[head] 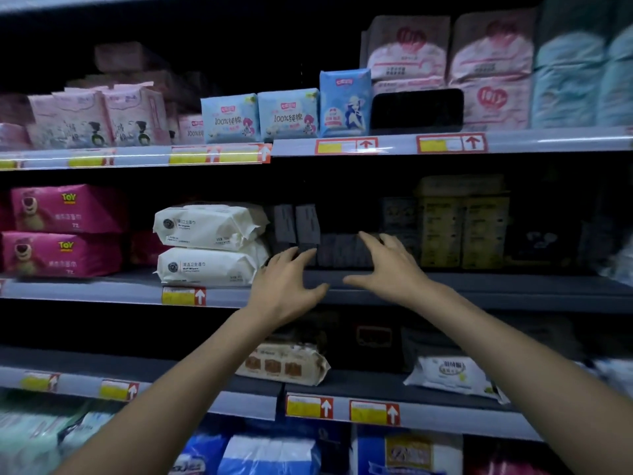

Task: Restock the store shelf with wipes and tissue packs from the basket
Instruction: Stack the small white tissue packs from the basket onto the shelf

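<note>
Both my hands reach into the middle shelf (445, 289). My left hand (286, 286) and my right hand (385, 265) are spread, fingers straight, on either side of a row of small dark grey packs (342, 253) that stand deep on the shelf. Fingertips are at or near the packs; neither hand holds anything. Two more dark grey packs (296, 222) stand upright just behind on the left. Two white wipes packs (209, 245) lie stacked to the left of my left hand. The basket is out of view.
Pink bear-print packs (65, 231) are stacked at far left, yellow boxes (462, 228) at right. The upper shelf (513, 140) holds blue and pink pad packs and a dark tray. The shelf below carries a beige wipes pack (284, 365) and a white one (452, 375).
</note>
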Motion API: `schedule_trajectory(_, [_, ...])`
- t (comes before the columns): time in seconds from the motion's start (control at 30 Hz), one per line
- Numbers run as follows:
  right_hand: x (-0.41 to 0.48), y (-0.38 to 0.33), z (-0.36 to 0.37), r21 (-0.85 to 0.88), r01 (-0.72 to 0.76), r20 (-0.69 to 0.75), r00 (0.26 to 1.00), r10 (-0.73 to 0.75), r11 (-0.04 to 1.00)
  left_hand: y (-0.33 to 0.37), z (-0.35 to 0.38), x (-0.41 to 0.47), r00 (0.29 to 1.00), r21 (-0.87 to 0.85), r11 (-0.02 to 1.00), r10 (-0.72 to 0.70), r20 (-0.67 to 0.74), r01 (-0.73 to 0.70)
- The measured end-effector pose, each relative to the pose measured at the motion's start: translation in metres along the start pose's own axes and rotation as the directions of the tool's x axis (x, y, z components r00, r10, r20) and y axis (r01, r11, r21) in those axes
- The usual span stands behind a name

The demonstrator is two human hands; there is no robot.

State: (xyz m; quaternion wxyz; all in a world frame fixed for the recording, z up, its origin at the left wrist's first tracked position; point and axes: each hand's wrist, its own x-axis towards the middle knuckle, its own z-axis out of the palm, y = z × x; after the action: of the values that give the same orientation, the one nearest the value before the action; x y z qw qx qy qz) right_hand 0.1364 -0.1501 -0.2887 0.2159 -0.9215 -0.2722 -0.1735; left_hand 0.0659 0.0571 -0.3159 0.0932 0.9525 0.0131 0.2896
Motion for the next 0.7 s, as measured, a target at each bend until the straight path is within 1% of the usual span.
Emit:
schedule_trajectory(0.1, [-0.029,0.013,-0.01,-0.114,0.014,0.066,0.998,-0.006,0.993,0.011,0.003,-0.018,0.997,0.116,0.993,0.015,0.076,-0.024])
schedule_trajectory(0.23, [-0.065,0.032,-0.011,-0.166,0.026,0.128,0.992,-0.005,0.986,0.027,0.015,-0.043,0.991,0.236,0.967,0.065,0.12,-0.093])
schedule_trajectory(0.3, [-0.086,0.046,-0.004,-0.179,0.023,0.15,0.989,0.004,0.984,0.036,0.027,-0.058,0.985,0.266,0.954,0.101,0.143,-0.136])
schedule_trajectory(0.47, [-0.139,0.076,0.02,-0.197,-0.005,0.206,0.977,0.047,0.98,0.052,0.069,-0.095,0.971,0.223,0.954,0.165,0.174,-0.202])
schedule_trajectory(0.7, [-0.222,0.118,0.078,-0.122,-0.069,0.369,0.923,0.11,0.99,0.068,0.143,-0.162,0.935,0.136,0.951,0.237,0.265,-0.279])
